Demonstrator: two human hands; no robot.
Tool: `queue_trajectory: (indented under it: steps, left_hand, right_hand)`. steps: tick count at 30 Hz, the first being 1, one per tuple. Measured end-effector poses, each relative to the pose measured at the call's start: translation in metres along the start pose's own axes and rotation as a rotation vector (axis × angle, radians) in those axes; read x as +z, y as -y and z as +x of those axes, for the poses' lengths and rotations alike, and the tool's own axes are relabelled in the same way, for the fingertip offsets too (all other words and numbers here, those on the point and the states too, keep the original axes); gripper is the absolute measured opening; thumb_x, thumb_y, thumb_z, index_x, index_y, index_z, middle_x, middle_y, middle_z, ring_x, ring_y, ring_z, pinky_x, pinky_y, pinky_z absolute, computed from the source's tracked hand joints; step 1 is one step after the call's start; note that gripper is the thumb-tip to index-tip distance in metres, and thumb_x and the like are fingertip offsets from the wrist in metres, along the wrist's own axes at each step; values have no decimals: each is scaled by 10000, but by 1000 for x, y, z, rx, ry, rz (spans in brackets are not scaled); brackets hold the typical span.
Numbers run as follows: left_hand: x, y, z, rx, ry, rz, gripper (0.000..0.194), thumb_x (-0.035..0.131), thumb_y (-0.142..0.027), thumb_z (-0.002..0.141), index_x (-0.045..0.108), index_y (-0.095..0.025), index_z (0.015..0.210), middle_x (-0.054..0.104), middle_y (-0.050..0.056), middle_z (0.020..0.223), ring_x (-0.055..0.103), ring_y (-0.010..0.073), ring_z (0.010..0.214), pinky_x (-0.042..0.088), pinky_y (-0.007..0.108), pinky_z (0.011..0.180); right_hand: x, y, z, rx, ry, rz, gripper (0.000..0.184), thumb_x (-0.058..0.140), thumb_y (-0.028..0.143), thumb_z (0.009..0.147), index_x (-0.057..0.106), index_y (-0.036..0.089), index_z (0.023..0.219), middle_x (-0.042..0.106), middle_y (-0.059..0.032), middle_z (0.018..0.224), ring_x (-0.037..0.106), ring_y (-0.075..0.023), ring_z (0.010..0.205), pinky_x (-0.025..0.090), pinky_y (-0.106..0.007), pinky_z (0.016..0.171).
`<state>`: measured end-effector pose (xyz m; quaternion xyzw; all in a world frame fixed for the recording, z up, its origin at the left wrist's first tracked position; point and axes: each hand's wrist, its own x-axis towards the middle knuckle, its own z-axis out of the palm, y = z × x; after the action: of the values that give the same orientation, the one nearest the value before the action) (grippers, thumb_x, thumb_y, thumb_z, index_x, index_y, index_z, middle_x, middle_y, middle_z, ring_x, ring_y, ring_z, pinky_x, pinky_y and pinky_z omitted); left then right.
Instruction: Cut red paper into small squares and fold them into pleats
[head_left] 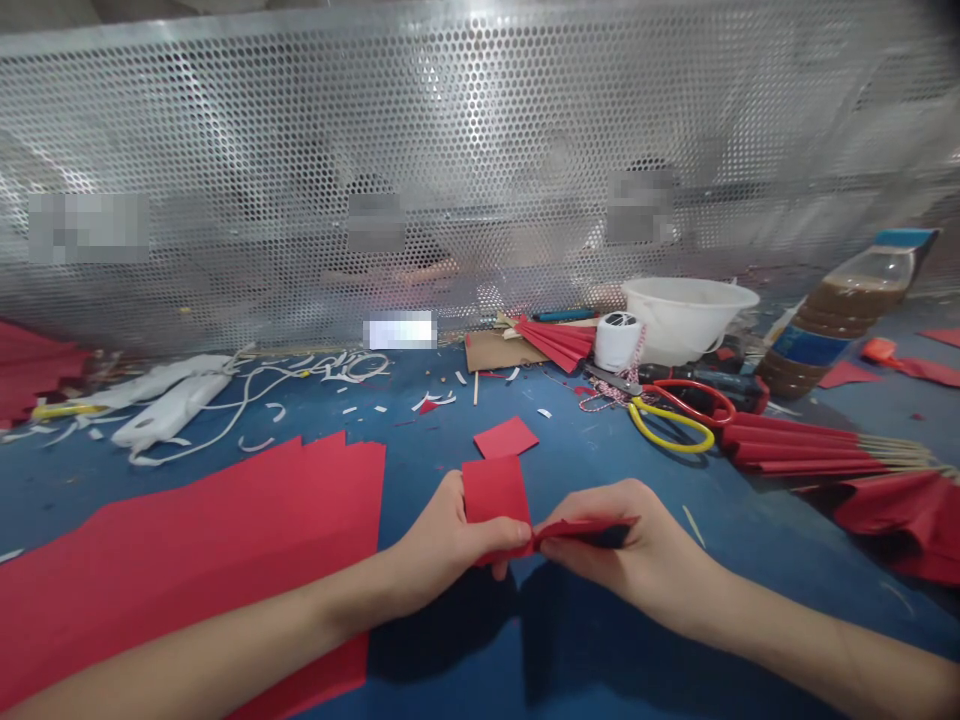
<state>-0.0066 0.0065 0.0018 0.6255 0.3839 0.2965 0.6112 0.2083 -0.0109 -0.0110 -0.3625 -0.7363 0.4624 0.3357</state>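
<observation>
Both my hands hold one small piece of red paper [495,490] just above the blue table [600,650]. My left hand [442,550] pinches its left part, which stands up as a flat flap. My right hand [622,545] pinches the right part, which is folded over into a narrow strip. A small red paper square [505,437] lies on the table just beyond my hands. A big stack of red paper sheets [225,530] lies to the left, under my left forearm.
A perforated metal screen [480,170] walls off the back. Along it lie white paper scraps, a cord, a folded red fan [555,342], a thread spool [618,340], a white bowl [686,315], yellow and red scissors [679,415] and a bottle [840,315]. Folded red fans with sticks [825,450] lie at the right.
</observation>
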Motion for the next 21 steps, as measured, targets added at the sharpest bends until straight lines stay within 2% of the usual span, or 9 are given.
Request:
queue_trajectory:
  steps: [9,14,18,21]
  left_hand:
    - [1,0,-1,-47,-82,65,280,664,-303,814,563,-152,602,530,-21,499,477,104,483,374,219,504]
    - [1,5,0,-42,-113,152,273,636,-317,847,562,-152,642,536,-26,522,462,97,482,363,205,478]
    - [0,9,0,-50,-81,158,255,659,-349,857,595,-145,719,551,-29,558,467,94,505,355,199,488]
    - [0,8,-2,-43,-66,145,276,649,-384,874,606,-145,742,544,-28,578,470,100,521,357,206,498]
  right_hand:
    - [-2,0,-1,5,-33,-5,234,676,369,911,805,175,884,744,-27,770,601,-140,669,467,-228,621]
    - [-3,-3,-1,23,-89,11,188,710,352,884,772,181,838,708,-11,749,590,-145,689,467,-229,634]
    - [-2,-6,0,104,-138,92,228,717,390,877,704,171,812,649,7,697,558,-131,633,447,-225,590]
    - [-1,-6,1,134,-146,171,330,622,474,937,682,165,839,662,-6,716,564,-126,603,431,-224,559]
